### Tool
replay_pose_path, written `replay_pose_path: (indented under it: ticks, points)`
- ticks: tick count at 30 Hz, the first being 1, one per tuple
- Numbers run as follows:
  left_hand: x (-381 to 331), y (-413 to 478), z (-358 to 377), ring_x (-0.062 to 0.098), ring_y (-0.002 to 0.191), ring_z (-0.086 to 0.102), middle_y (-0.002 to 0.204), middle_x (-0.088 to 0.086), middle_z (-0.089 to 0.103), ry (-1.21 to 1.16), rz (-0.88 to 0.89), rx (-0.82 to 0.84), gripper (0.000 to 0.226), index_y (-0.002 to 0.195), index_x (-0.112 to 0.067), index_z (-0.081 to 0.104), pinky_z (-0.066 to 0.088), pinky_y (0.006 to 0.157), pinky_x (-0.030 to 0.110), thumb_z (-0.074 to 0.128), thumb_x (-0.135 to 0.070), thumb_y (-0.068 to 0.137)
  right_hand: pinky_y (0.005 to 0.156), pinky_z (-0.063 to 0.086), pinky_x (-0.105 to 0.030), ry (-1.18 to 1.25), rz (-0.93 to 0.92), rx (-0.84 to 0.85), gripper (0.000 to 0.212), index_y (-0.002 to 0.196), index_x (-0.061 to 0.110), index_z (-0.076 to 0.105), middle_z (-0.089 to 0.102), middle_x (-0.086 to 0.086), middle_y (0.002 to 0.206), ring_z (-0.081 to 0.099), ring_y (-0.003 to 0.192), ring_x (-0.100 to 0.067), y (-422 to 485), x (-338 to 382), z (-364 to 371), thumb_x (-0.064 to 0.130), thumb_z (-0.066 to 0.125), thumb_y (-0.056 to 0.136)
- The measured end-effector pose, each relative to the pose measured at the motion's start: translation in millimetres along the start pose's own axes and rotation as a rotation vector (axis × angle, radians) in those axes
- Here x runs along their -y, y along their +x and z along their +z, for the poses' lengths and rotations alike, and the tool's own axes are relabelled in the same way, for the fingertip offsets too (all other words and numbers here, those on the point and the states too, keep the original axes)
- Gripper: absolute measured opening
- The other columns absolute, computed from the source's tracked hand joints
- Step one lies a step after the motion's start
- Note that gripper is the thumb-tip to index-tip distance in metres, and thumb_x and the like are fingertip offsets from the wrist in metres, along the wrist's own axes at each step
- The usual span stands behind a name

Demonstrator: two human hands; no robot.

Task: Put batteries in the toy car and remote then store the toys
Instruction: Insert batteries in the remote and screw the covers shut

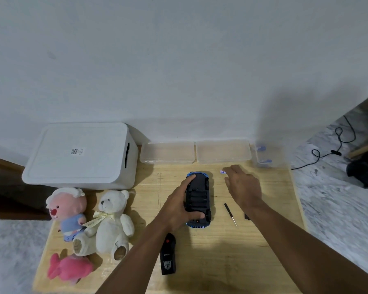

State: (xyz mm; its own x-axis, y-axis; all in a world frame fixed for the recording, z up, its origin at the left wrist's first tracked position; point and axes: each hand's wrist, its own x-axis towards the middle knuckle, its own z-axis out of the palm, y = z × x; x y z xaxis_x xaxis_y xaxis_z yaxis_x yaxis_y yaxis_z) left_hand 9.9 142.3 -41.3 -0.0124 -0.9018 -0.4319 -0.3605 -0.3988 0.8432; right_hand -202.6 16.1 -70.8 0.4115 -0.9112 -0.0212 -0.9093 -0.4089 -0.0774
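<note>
My left hand (179,206) grips the toy car (198,200), which lies belly-up near the middle of the table (232,262) with its length running from twelve to six o'clock. My fingers curl over its nine o'clock flank near the far end, and my thumb presses the underside near the rear wheels. The battery bay in the car's underside is open and shows its ribbed slots.

My right hand (242,185) is open at about two o'clock from the car, palm down, holding nothing. Its fingers stretch toward a small pale purple scrap (222,172) just beside the fingertips. I cannot tell whether they touch it.

A small screwdriver (231,215) lies at four o'clock from the car, with its tip pointing toward me. Just past it, a black piece (246,217) is half hidden under my right forearm.

The black remote (167,257) lies at seven o'clock from the car, close to my left forearm.

Along the table's far edge stand two clear lidded tubs (167,152) (223,150) at twelve o'clock. A third clear tub (266,155) stands at one o'clock with blue shapes inside, too blurred to name.

A white storage box (81,153) with its lid on sits at ten o'clock. In front of it, at eight to nine o'clock, lie a pink-faced plush (68,211), a white teddy bear (113,219) and a pink plush (68,268).
</note>
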Motion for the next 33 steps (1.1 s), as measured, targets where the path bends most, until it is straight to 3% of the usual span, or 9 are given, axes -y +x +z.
replay_pose_path:
  ticks: [3,6,9,12,14,18,24,28,33]
  points:
    - [-1.6,1.3,0.3,0.001,0.124,0.056,0.139,-0.02,0.053,0.002,-0.001,-0.003,0.114,0.154,-0.052,0.024,0.054,0.104,0.038,0.093,-0.022,0.068,0.041,0.042,-0.026,-0.054,-0.053,-0.002,0.027,0.098,0.019,0.068,0.066,0.001,0.083,0.061,0.048,-0.026,4.5,-3.2,-0.6,0.009,0.081,0.076]
    - [-2.7,0.3,0.3,-0.001,0.123,0.055,0.139,-0.021,0.053,-0.002,0.004,-0.009,0.113,0.154,-0.05,0.024,0.055,0.102,0.034,0.092,-0.02,0.069,0.052,0.051,-0.031,0.019,-0.019,0.012,0.036,0.125,0.027,0.064,0.067,0.002,0.103,0.066,0.061,-0.027,2.5,-3.4,-12.5,0.018,0.068,0.091]
    - [-6.7,-1.5,0.8,-0.005,0.12,0.055,0.138,-0.021,0.054,-0.027,0.023,-0.011,0.111,0.155,-0.049,0.025,0.055,0.094,0.021,0.091,-0.015,0.072,0.073,0.054,-0.033,0.498,0.179,-0.025,0.023,0.12,0.034,0.064,0.071,0.013,0.105,0.069,0.089,-0.015,-11.7,7.0,-40.1,0.029,0.058,0.099]
    - [-15.0,-2.1,4.6,-0.009,0.113,0.059,0.138,-0.016,0.055,-0.065,0.038,-0.018,0.109,0.155,-0.046,0.027,0.055,0.085,0.014,0.09,-0.011,0.073,0.079,0.051,-0.027,0.979,0.292,-0.117,0.012,0.096,0.033,0.066,0.072,0.022,0.088,0.069,0.088,0.001,-36.6,32.9,-69.7,0.022,0.072,0.092]
    - [-21.4,-2.0,7.8,-0.001,0.109,0.065,0.14,-0.013,0.055,-0.086,0.058,-0.021,0.109,0.154,-0.047,0.029,0.057,0.085,0.019,0.091,-0.011,0.073,0.081,0.051,-0.029,1.1,0.304,-0.096,0.016,0.092,0.031,0.065,0.072,0.026,0.086,0.069,0.088,0.004,-51.7,49.5,-76.1,0.02,0.076,0.089]
    - [-31.9,-4.4,11.9,0.005,0.101,0.071,0.142,-0.013,0.053,-0.104,0.089,-0.028,0.107,0.154,-0.045,0.03,0.061,0.089,0.029,0.09,-0.008,0.072,0.078,0.048,-0.027,1.135,0.397,-0.15,0.015,0.09,0.026,0.065,0.071,0.028,0.084,0.068,0.087,0.008,-61.6,64.0,-72.0,0.02,0.078,0.086]
    - [-39.3,-14.2,12.9,0.01,0.084,0.075,0.135,-0.017,0.054,-0.126,0.078,-0.069,0.107,0.155,-0.043,0.029,0.057,0.073,0.018,0.089,-0.006,0.074,0.079,0.045,-0.02,1.074,0.494,-0.255,0.016,0.079,0.031,0.067,0.072,0.02,0.085,0.066,0.088,0.002,-70.7,68.8,-65.9,0.032,0.083,0.08]
    - [-44.3,-18.5,14.3,0.007,0.082,0.074,0.137,-0.017,0.054,-0.115,0.1,-0.067,0.108,0.156,-0.044,0.028,0.057,0.072,0.017,0.089,-0.007,0.074,0.076,0.04,-0.006,1.001,0.472,-0.267,0.013,0.08,0.029,0.071,0.07,0.016,0.087,0.063,0.089,0.005,-76.3,75.6,-62.7,0.033,0.084,0.079]
    - [-43.3,-24.8,9.2,0.003,0.081,0.072,0.134,-0.019,0.053,-0.112,0.105,-0.084,0.109,0.157,-0.043,0.027,0.057,0.074,0.019,0.088,-0.006,0.075,0.072,0.04,-0.006,0.899,0.382,-0.224,0.004,0.081,0.027,0.076,0.07,0.015,0.085,0.063,0.083,0.003,-71.0,73.1,-69.9,0.027,0.078,0.085]
